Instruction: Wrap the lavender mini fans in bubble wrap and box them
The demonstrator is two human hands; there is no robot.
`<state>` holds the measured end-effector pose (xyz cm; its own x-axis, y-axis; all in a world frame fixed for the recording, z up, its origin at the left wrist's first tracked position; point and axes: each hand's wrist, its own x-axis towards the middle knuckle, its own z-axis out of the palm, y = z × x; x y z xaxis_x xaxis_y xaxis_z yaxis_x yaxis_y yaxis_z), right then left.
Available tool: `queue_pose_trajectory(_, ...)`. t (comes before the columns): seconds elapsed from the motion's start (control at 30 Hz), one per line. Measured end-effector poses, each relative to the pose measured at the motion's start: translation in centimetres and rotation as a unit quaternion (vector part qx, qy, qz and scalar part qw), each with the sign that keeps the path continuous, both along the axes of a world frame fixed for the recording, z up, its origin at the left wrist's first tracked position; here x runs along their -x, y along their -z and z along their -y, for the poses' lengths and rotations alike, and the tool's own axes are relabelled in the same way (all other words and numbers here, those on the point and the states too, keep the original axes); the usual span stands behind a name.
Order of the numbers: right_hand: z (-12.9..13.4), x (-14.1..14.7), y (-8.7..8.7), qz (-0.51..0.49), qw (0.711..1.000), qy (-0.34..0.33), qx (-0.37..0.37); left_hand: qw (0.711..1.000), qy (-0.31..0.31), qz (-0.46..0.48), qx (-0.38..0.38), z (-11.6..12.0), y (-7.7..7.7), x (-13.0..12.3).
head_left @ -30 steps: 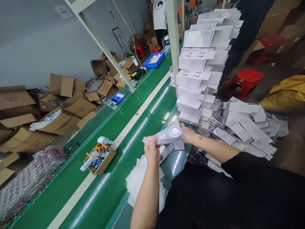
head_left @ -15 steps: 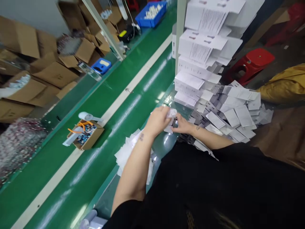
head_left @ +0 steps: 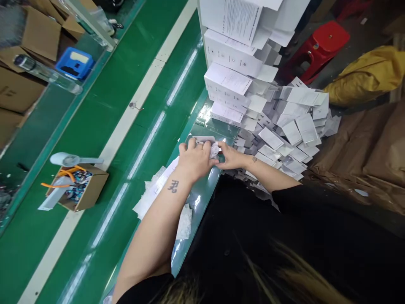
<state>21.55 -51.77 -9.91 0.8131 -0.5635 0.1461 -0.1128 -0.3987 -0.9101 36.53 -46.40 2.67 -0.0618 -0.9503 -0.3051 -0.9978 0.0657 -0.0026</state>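
Observation:
Between my two hands is a small white box (head_left: 205, 138), its flap showing beyond my fingers. At its near end sits a bundle in crumpled whitish wrap (head_left: 214, 151); what is inside is hidden. My left hand (head_left: 195, 162) lies over the box and bundle with its fingers curled down on them. From the other side, my right hand (head_left: 231, 157) grips the box end with thumb and forefinger. White papers and thin wrapping sheets (head_left: 152, 192) lie under my left forearm on the glassy bench edge (head_left: 202, 202).
White printed boxes (head_left: 226, 78) are stacked at the back, with many more heaped (head_left: 291, 126) on the right. A small carton of parts (head_left: 95, 185), with orange-handled pliers (head_left: 68, 173) and a white scoop (head_left: 65, 159), stands on the green belt (head_left: 142, 156). A red stool (head_left: 316, 50) is beyond.
The view has shifted, bringing the bench closer. My left hand has spread further over the box and bundle. My right hand stays at the box's end.

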Motion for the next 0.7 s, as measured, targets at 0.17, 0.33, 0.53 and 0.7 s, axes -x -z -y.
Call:
queue_pose_trajectory(0.17,-1.3,-0.1,-0.5,-0.001,1.0,0.012,-0.009,0.997,-0.009,0.048,-0.053,-0.1,1.0,0.6)
queue_pose_trajectory(0.33,-1.4,0.4,-1.1,-0.029,0.998,0.03,-0.043,0.998,0.006,0.029,-0.064,-1.4,1.9,0.9)
queue_pose_trajectory(0.53,1.4,0.8,-6.2,-0.041,0.999,-0.002,-0.012,0.997,-0.018,-0.046,0.066,-4.3,-0.7,0.3)
queue_pose_trajectory(0.7,8.2,-5.4,-10.5,0.031,0.999,0.012,-0.029,0.868,-0.28,-0.269,0.309,-10.5,-1.6,-2.6)
